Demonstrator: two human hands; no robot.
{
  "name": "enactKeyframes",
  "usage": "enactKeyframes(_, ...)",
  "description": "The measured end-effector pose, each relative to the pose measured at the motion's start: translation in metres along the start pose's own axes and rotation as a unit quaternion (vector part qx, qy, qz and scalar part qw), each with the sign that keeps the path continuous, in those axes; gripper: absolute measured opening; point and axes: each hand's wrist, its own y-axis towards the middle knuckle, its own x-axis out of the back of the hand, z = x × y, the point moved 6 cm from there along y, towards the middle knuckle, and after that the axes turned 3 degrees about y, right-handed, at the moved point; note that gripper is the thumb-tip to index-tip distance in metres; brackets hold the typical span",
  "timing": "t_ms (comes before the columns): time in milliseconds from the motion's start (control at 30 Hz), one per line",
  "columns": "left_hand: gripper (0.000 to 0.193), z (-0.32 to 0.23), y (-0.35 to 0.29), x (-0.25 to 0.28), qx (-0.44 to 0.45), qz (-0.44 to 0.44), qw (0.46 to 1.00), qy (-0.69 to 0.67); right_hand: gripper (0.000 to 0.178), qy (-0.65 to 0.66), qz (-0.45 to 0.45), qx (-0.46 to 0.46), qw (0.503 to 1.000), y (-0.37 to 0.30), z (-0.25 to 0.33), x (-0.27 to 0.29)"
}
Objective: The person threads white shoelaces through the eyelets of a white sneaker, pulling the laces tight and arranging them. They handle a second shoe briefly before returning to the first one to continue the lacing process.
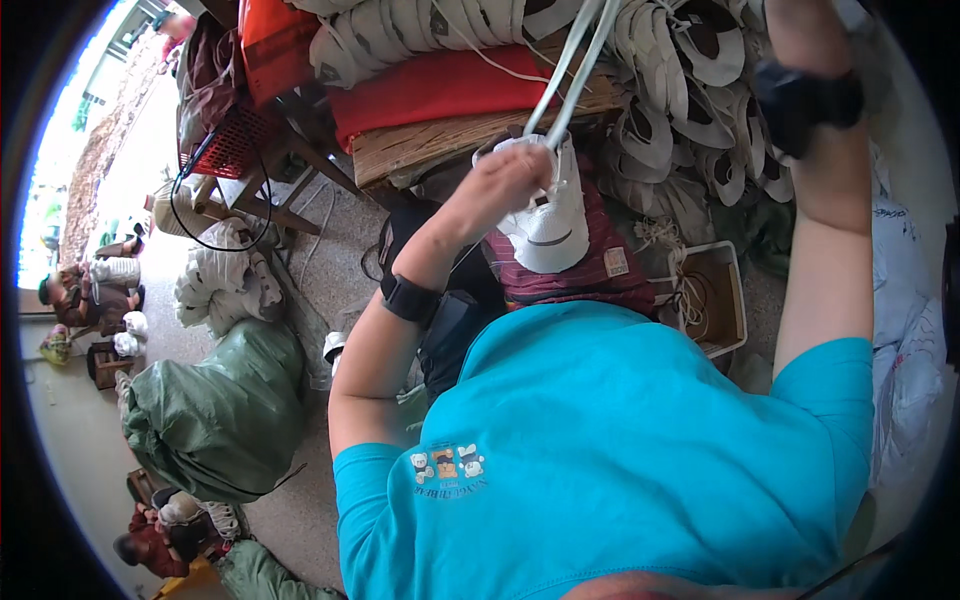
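Observation:
My left hand [515, 183] is closed on the rim of a white shoe upper [548, 238], which rests over the dark red striped cloth [610, 275] on my lap. A pair of white laces [575, 75] runs taut from the shoe upper past the top edge of the picture. My right arm is raised, and only the back of my right hand [812, 40] shows above a black wristband [808, 108]. Its fingers are out of the picture, so what they hold is hidden. Another black band [410, 298] circles my left wrist.
Before me stands a wooden bench [440, 150] with red cloth [430, 95] and a row of white shoe uppers [420, 40]. More uppers [690, 90] hang at right, above a cord-filled bin [738, 290]. A green sack [220, 410] lies left; other people [160, 535] sit beyond.

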Motion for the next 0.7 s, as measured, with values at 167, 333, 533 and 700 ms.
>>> enactKeyframes(167, 0.034, 0.025, 0.008, 0.030, 0.055, -0.119, 0.976, -0.173, 0.015, 0.234, 0.231, -0.004, 0.944, -0.115, 0.097, -0.094)
enactKeyframes(333, 0.032, 0.025, 0.021, 0.026, 0.068, -0.141, 0.974, -0.162, 0.020, 0.345, 0.313, -0.190, 0.864, -0.216, 0.144, -0.131)
enactKeyframes(533, 0.030, 0.029, 0.017, 0.025, 0.088, -0.173, 0.972, -0.136, 0.018, 0.395, 0.202, -0.240, 0.863, -0.228, 0.145, -0.140)
enactKeyframes(700, 0.030, 0.037, 0.013, 0.028, 0.096, -0.199, 0.960, -0.174, 0.024, 0.325, 0.143, -0.225, 0.907, -0.242, 0.152, -0.137)
